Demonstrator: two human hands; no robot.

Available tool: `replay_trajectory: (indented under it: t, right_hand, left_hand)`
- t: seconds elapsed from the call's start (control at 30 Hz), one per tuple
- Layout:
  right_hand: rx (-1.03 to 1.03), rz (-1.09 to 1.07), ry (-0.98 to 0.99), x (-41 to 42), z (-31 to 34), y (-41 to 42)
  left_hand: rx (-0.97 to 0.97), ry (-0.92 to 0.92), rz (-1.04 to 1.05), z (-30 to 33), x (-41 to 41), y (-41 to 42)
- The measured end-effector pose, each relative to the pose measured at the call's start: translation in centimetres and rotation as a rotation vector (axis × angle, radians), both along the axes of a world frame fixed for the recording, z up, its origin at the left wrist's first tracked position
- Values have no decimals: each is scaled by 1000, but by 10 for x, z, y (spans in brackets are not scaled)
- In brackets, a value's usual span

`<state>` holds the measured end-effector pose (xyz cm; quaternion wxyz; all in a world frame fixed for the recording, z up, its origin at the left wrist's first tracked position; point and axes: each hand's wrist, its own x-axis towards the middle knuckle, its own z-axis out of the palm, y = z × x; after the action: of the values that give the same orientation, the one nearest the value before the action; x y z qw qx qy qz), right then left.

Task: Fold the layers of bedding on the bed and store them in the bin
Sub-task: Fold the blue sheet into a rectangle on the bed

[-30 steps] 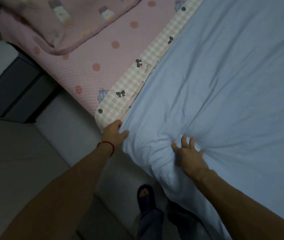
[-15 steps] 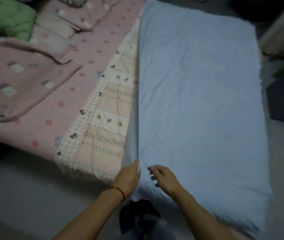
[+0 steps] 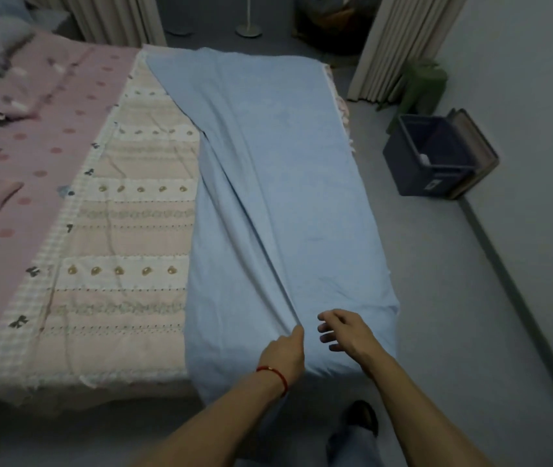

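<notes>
Now I have the blue sheet (image 3: pixel 278 183) lying doubled lengthwise along the bed's right side, so the quilt (image 3: pixel 123 237) beside it is bare. My left hand (image 3: pixel 283 353) pinches the sheet's near edge, creases running up from the grip, likely to carry the fold over. My right hand (image 3: pixel 345 333) hovers just beside it, fingers loosely spread, holding nothing. The bin (image 3: pixel 431 156) waits on the floor, well apart.

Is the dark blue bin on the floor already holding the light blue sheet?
No, the light blue sheet lies spread on the bed, apart from the dark blue bin.
</notes>
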<state>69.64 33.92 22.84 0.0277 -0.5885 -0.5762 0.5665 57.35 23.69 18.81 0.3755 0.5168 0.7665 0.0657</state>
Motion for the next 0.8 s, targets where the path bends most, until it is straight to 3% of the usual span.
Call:
replay_trajectory:
  t: [0.17,0.27,0.33,0.4,0.47,0.67,0.8]
  right_hand:
    - [-20,18,-8,92,-36,70]
    - [-55,97,-65,151,-48,106]
    - [-69,184,-122,171,-45,126]
    - [-62,253,-136,180,-37,151]
    - [-42,313,-120,175,-27,175]
    - [73,393,12,147,12,240]
    - [123,351,127,141,31,290]
  left_hand:
    - [-91,48,67,-23,80,64]
    - [-331,33,42,-33,122,93]
    - [-546,-102,-104,-26,140,100]
    - [-694,-235,-106,-16,159,110]
    - [-594,-245,58,-10,164,120]
    - [-4,-169,708,26,134,183]
    - [276,-170,823,69,130,265]
